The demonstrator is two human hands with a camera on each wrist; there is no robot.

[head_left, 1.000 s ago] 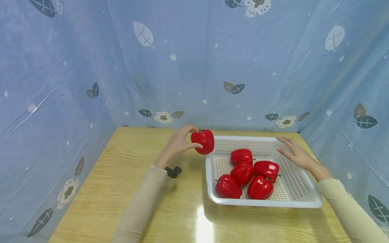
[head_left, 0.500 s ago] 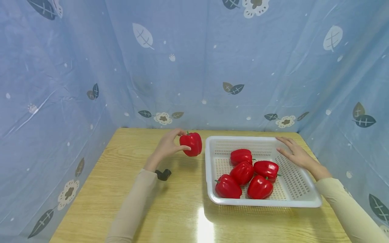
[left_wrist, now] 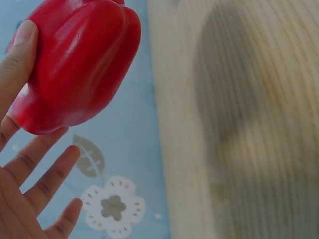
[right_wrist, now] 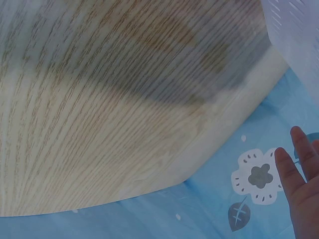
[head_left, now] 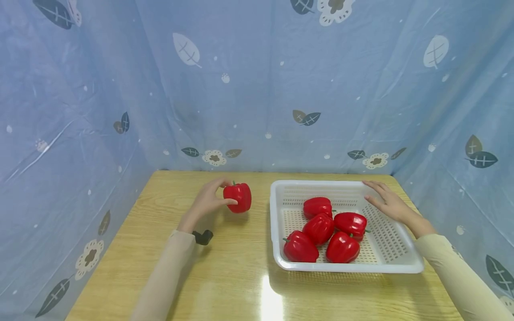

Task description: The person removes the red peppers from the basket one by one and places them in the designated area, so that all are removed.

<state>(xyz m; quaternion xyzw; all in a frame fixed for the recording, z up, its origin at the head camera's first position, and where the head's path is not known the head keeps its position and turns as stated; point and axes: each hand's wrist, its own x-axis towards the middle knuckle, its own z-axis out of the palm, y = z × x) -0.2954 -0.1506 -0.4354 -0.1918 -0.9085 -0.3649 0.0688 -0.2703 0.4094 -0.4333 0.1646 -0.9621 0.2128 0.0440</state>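
My left hand (head_left: 206,199) pinches a red bell pepper (head_left: 239,198) with a green stem, left of the white basket (head_left: 274,223). In the left wrist view the thumb presses one side of the bell pepper (left_wrist: 84,59), while the lower fingers spread free of it; a shadow lies on the wood beside. My right hand (head_left: 391,205) rests at the basket's right rim with fingers extended, holding nothing. Several more red peppers (head_left: 319,229) lie inside the basket. Only a few fingers of the right hand (right_wrist: 301,184) show in the right wrist view.
The wooden table (head_left: 225,276) carries the basket on its right half. Blue patterned curtains (head_left: 241,89) hang behind and along both sides. A small black object (head_left: 203,237), a camera by its look, sits at the left wrist.
The left hand has carried the bell pepper leftward and somewhat lower, from beside the basket's left rim to over the table. The right hand stays at the basket's rim.
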